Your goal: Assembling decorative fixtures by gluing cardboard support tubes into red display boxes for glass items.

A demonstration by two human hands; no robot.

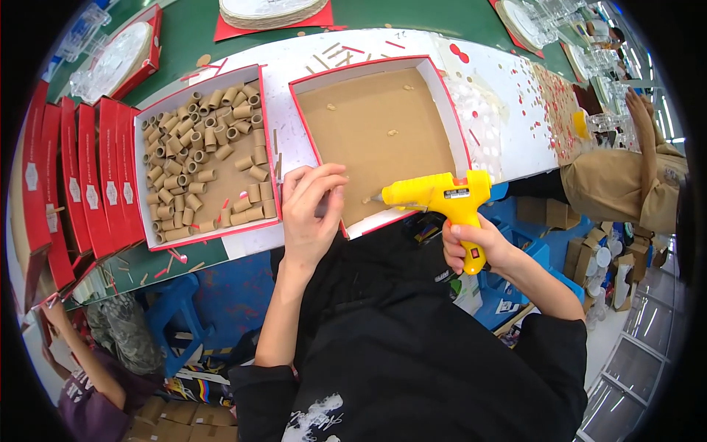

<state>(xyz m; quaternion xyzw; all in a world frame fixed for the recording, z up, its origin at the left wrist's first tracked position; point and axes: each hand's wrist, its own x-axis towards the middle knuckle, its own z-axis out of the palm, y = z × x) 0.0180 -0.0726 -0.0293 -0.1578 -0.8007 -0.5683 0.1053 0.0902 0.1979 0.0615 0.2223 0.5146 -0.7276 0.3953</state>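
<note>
Yellow glue gun [467, 210] held over a shallow red-edged box [368, 162] on the bench [375, 15].
The gun's handle is wrapped firmly by the right grip [487, 241]; the nozzle [378, 197] is held at a glue blob [366, 200] in the near-left corner; the left grip [309, 221] is half-curled beside that corner, and whether anything is pinched cannot be told; three other blobs [392, 133] are already laid; no cardboard tube [222, 152] is seated here yet, many being heaped in the neighbouring box [233, 172]; the work is judged early.
</note>
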